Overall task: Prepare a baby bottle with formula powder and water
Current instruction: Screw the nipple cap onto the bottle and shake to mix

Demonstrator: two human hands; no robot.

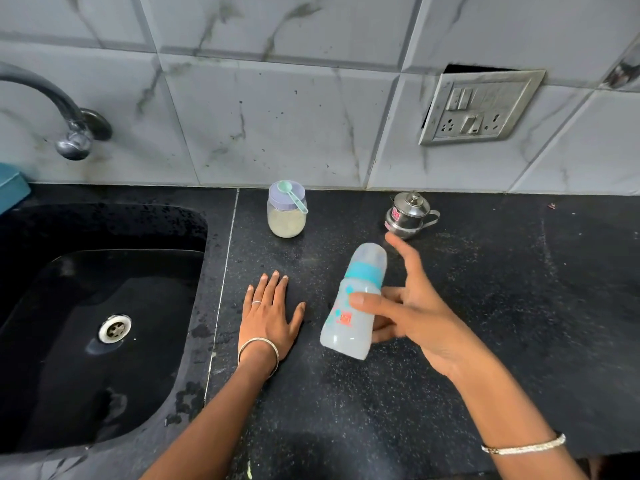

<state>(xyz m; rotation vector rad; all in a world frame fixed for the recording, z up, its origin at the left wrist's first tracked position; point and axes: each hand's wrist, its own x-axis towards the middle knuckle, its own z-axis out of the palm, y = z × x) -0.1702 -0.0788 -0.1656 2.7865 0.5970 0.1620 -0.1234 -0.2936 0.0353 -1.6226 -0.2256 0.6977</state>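
A baby bottle point(348, 323) is held tilted above the black countertop point(502, 306), just right of the frame's centre, with its capped top leaning toward the upper right and its base toward the lower left. It is gripped by the right hand point(415, 317): the thumb point(367, 301) is laid across the front of the bottle's body, the lower fingers are curled behind it, and the index finger is stretched upward, clear of the bottle. A teal ring is seen below the bottle's translucent cap. The left hand point(268, 313) is laid flat on the countertop just left of the bottle, palm down, fingers straight and holding nothing; a ring point(255, 302) is worn on one finger and a bangle point(258, 351) on the wrist. A jar of pale powder point(286, 221) is stood against the tiled wall above the left hand, and a green scoop point(292, 195) is rested on its lid. A small lidded steel pot point(408, 214) is placed to the jar's right, near the raised index finger. A black sink point(69, 375) is set into the left of the frame, with a tap point(52, 98) mounted at the upper left. A switch and socket plate point(481, 107) is fixed at the upper right.
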